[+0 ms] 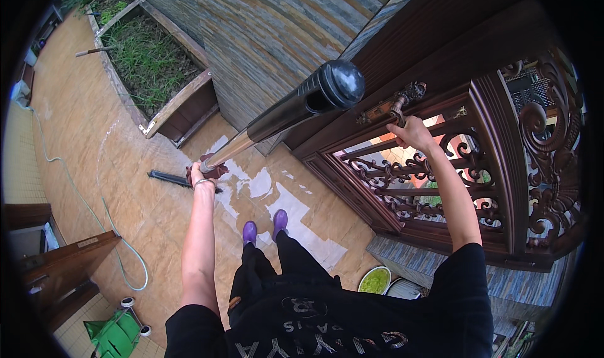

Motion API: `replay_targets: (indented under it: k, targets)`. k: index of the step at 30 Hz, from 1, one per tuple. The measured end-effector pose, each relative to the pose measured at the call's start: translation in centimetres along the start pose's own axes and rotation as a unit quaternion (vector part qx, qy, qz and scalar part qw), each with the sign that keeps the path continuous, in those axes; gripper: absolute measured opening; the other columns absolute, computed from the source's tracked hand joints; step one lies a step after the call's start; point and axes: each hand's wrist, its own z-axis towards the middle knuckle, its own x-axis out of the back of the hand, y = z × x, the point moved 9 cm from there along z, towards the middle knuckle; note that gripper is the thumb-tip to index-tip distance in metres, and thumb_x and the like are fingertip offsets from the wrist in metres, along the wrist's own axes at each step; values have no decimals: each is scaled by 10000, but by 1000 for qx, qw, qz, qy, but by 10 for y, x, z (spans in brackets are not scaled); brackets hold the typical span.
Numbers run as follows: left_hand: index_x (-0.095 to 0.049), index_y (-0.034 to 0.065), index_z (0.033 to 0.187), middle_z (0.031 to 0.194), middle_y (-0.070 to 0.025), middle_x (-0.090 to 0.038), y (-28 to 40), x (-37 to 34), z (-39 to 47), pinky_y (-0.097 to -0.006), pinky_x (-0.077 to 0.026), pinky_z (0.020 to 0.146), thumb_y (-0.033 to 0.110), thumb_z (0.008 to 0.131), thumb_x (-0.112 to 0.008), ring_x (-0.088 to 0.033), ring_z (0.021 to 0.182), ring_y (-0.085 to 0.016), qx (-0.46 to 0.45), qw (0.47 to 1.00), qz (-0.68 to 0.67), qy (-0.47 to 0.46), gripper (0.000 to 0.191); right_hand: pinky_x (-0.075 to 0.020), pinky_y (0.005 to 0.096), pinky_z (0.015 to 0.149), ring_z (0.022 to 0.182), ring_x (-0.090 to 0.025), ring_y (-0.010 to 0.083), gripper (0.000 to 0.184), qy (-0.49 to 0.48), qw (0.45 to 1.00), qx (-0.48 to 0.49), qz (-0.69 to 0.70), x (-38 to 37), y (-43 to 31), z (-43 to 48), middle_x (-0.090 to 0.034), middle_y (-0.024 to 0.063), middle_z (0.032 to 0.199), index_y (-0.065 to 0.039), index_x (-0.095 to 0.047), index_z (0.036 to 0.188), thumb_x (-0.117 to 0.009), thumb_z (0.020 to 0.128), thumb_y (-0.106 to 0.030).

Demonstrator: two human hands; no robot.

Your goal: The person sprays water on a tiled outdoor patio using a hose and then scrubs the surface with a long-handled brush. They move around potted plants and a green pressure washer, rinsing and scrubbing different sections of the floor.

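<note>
My left hand grips the pole of a long-handled floor brush, along with a dark red-brown cloth. The pole slants up towards me and ends in a glossy black cap. Below my hand, the dark brush head lies at the wet tiles, partly hidden by the hand and cloth. On the other side, my right hand holds the ornate metal handle of a dark brown gate with scrollwork bars. The fingers wrapping the handle are partly out of sight.
Wet tan tiles reflect light around my purple shoes. A wood-framed planter stands by the stone-clad wall. A thin hose trails at left, near a green wheeled cart. A bowl of green stuff sits beside the step.
</note>
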Motion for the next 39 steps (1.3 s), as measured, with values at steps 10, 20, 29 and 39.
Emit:
replay_targets:
  k: [10,20,29,39]
  targets:
    - [-395,-29,1166,1050,-331,-503,-2,3,-14,-633,-433,641,402,848,-228,-517,830,-509,-10,998,45,-31,561,-474,375,688,789,-616,297,603,134,964,7,-230,31,-17,-30,-627,149,775,-3,-561,994,-610,714,-535]
    - [-517,5,959,933,-165,-580,-46,62,-23,-533,-469,702,248,756,-438,-576,768,-359,-62,993,26,93,327,-306,424,988,1177,-406,297,753,-6,864,394,313,-26,-165,-194,-419,218,1230,-64,-381,1257,-767,641,-262]
    - [-460,101,709,596,-15,-426,-144,83,-90,-377,-487,504,116,692,-570,-501,520,-183,-48,988,115,92,111,-464,308,493,465,-509,151,102,27,723,424,546,-54,-168,-307,-494,19,533,-37,-497,807,-576,794,-100]
    - [-388,53,625,508,-84,-431,-376,9,-234,-391,-413,364,132,723,-496,-501,457,-250,220,960,169,49,166,-349,187,403,374,-417,63,69,275,761,386,443,13,-75,-433,-433,-38,477,-54,-489,824,-475,800,-117]
